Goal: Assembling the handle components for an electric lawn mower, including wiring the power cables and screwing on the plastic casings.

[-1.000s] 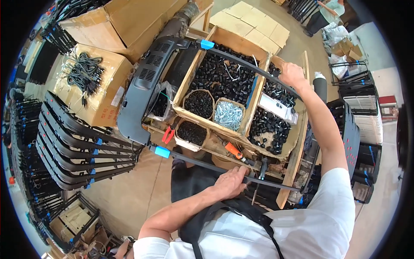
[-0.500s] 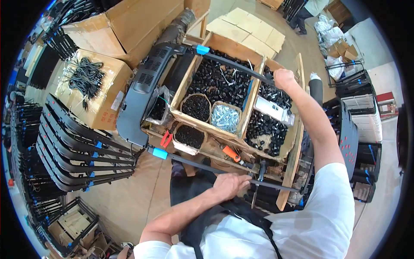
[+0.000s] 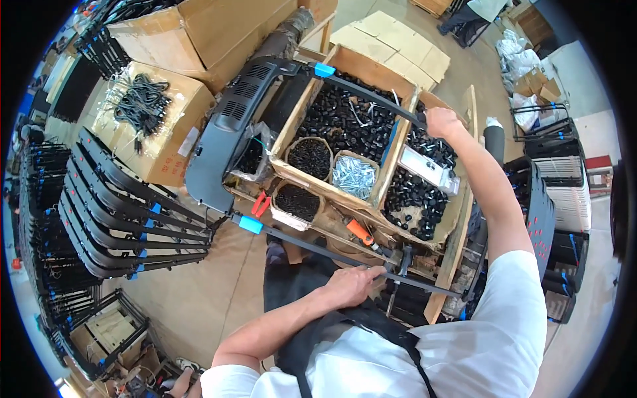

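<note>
Head | left hand (image 3: pixel 350 287), right hand (image 3: pixel 442 123) grip one frame (image 3: pixel 221 142) | its blue tapes (image 3: pixel 251 224): two

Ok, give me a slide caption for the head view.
Left hand and right hand on a black two-railed frame at a divided wooden box of small black parts.

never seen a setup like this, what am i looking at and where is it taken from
There's no robot here: a head-worn fisheye camera looks down at a person's own bare hands, bending straight edges. The left hand holds a large black frame by its near side, the right hand by its far side. That far side crosses over a wooden tray holding small black parts and silver screws. Nearer the person lie red-handled pliers and an orange tool.
</note>
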A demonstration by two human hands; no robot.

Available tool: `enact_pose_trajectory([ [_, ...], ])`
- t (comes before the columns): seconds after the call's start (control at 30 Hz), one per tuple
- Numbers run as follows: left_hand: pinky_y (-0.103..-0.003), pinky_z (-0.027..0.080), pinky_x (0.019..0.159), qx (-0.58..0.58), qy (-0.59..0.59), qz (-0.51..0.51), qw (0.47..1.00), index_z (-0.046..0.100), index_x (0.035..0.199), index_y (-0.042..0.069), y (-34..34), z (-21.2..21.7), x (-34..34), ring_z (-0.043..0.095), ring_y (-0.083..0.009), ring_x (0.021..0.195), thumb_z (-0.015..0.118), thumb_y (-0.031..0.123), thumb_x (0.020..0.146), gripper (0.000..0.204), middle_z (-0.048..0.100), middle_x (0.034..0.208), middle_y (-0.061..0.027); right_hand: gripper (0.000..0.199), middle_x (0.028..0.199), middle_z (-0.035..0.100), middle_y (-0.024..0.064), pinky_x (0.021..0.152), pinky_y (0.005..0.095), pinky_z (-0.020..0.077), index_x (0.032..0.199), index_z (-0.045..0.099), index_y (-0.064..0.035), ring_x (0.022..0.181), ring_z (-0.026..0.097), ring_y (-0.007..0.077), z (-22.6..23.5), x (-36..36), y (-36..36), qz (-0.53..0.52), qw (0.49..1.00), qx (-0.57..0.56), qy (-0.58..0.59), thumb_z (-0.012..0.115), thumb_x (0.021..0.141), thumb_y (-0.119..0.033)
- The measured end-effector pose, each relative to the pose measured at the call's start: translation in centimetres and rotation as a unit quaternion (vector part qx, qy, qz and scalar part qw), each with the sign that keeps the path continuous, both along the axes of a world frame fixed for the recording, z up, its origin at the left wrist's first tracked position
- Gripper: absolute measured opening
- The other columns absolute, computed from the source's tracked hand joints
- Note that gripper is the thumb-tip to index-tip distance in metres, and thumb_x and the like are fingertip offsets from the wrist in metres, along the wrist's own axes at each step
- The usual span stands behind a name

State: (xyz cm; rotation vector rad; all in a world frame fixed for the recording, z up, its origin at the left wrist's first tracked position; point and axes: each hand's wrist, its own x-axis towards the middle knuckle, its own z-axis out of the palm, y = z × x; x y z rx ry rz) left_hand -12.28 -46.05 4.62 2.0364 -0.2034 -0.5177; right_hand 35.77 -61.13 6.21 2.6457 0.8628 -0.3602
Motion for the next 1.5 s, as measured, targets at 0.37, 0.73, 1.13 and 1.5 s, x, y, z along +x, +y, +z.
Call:
enact_pose_trajectory([
  [0.37,-0.049,0.049,0.100,0.126,-0.156,-0.082,0.976,0.051,0.151,0.021,-0.1,2.0,1.6,0.057,-0.0349,0.129,0.066,0.014,0.089,0.064,0.060,0.139,-0.0160,0.034,0.109,0.073,0.0267,0.095,0.0569,0.0540,0.118,0.059,-0.0007,0.108,0.070,0.0446,-3.3,-0.4,0.8,-0.050,0.987,0.144,-0.053,0.064,0.097,-0.027],
  [0.73,-0.037,0.056,0.075,-0.205,0.127,0.592,0.769,0.064,0.113,-0.001,23.3,-5.6,-7.3,0.065,-0.0161,0.084,0.064,0.049,0.104,0.051,0.070,0.097,-0.0051,0.029,0.091,0.072,0.0199,0.079,0.0520,0.0592,0.105,0.070,-0.0079,0.089,0.073,0.0409,7.3,-36.9,2.1,0.058,0.945,0.160,0.279,0.072,0.092,-0.033],
  [1.13,-0.045,0.059,0.088,-0.474,0.181,0.518,0.689,0.048,0.128,0.003,24.9,-8.4,-1.1,0.069,-0.0219,0.100,0.075,0.049,0.098,0.061,0.068,0.117,-0.0105,0.033,0.071,0.071,0.0127,0.056,0.0446,0.0572,0.080,0.073,-0.0094,0.067,0.074,0.0290,5.0,-44.7,2.8,-0.071,0.995,0.033,-0.065,0.064,0.097,-0.036],
  [1.5,-0.051,0.057,0.098,-0.482,0.228,0.466,0.706,0.053,0.122,0.000,25.1,-7.5,-0.5,0.066,-0.0221,0.099,0.069,0.047,0.102,0.054,0.065,0.114,-0.0110,0.031,0.097,0.077,0.0103,0.078,0.0419,0.0616,0.115,0.073,-0.0101,0.096,0.076,0.0287,2.3,-47.2,0.0,-0.151,0.945,-0.266,0.118,0.067,0.085,-0.016],
])
